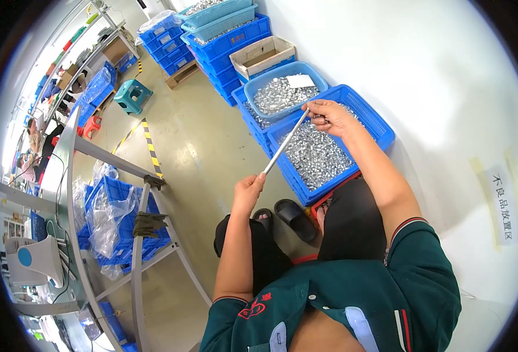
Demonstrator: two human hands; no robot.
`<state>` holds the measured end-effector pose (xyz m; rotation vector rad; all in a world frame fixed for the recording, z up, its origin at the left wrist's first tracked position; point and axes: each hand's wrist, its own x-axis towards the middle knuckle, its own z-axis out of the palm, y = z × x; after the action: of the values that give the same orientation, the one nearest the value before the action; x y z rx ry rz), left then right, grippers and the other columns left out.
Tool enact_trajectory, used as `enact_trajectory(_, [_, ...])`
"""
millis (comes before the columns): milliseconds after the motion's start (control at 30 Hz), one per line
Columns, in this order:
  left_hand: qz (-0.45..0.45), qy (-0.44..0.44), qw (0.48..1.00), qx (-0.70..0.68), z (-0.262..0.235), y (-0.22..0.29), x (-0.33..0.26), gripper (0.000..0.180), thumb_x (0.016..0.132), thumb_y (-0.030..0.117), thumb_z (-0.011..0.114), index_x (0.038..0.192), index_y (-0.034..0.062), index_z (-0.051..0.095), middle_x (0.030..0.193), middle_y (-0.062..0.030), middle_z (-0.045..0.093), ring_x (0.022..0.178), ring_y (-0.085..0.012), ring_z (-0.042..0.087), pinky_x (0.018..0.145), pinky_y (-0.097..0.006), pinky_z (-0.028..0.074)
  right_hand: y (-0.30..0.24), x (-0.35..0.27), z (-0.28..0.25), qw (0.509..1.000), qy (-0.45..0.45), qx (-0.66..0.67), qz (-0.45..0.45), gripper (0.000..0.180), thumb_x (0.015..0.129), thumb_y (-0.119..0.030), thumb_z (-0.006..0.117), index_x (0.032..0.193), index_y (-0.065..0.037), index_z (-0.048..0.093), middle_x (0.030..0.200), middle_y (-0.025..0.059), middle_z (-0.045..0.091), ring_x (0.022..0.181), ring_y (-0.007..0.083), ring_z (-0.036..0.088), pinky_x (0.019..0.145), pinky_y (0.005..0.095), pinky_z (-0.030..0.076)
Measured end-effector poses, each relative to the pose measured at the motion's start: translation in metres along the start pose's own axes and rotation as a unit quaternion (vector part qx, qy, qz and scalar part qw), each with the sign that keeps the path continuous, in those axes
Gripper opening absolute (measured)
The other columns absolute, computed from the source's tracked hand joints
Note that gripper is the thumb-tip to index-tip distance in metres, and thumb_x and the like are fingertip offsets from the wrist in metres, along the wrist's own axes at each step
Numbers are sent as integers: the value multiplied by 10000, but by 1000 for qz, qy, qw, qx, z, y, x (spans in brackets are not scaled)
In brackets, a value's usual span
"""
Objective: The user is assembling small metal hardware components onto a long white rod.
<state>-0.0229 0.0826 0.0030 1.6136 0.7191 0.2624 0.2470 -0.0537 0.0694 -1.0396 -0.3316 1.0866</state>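
Note:
A thin silvery rod [286,142] slants between my two hands. Its lower end is gripped by the closed fingers of my left hand [249,192]. At the upper end, my right hand [333,116] pinches the rod, its other fingers curled. Whether that palm holds anything else cannot be made out. Beneath the rod and my right forearm lies a blue crate [386,132] full of small shiny metal parts [314,154]. Just beyond it, a light blue tub [252,89] holds similar parts, with a white paper [300,81] on top.
Stacked blue crates [226,50] and a cardboard box [263,56] stand along the white wall. At left are a workbench frame [138,246], a crate with plastic bags [115,217] and a green stool [133,97]. Black slippers [296,219] lie by my feet. People sit far left.

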Motion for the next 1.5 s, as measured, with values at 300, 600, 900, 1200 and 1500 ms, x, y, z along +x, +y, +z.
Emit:
enact_trajectory(300, [-75, -38, 993, -85, 3, 15, -5, 396, 831, 386, 557, 587, 81, 486, 498, 63, 358, 427, -25, 281, 394, -210, 204, 17, -2, 25, 991, -61, -122, 6, 203, 838, -162, 567, 958, -1, 590, 689, 2, 486, 468, 35, 369, 361, 156, 232])
enact_trajectory(600, [-40, 20, 997, -68, 5, 7, 1, 378, 844, 385, 534, 606, 103, 451, 467, 78, 324, 363, -22, 249, 333, -197, 170, 15, 4, 9, 994, 0, -66, 86, 232, 837, -156, 546, 994, 15, 554, 724, 31, 480, 503, 53, 368, 364, 158, 238])
enact_trajectory(900, [-8, 21, 1000, -15, 1, 4, -2, 387, 828, 366, 564, 580, 83, 476, 488, 67, 358, 414, -29, 280, 383, -209, 201, 8, 7, -9, 992, -5, 125, 31, 167, 821, -134, 585, 903, 3, 536, 715, 47, 506, 490, 43, 373, 352, 146, 269])
enact_trajectory(1200, [2, 16, 1000, 21, 0, 3, -3, 409, 819, 368, 577, 594, 33, 510, 519, 38, 392, 493, -66, 348, 441, -248, 281, 4, 4, -7, 993, -25, 112, 34, 193, 813, -111, 596, 951, 13, 541, 678, 8, 463, 479, 38, 358, 353, 146, 260])
enact_trajectory(1500, [31, 23, 998, 48, -1, -7, 2, 373, 827, 351, 567, 632, 35, 534, 544, 33, 419, 510, -63, 362, 457, -240, 302, 2, -4, 9, 992, -12, -127, 7, 111, 797, -113, 615, 827, -23, 557, 584, -56, 385, 440, 19, 298, 360, 172, 204])
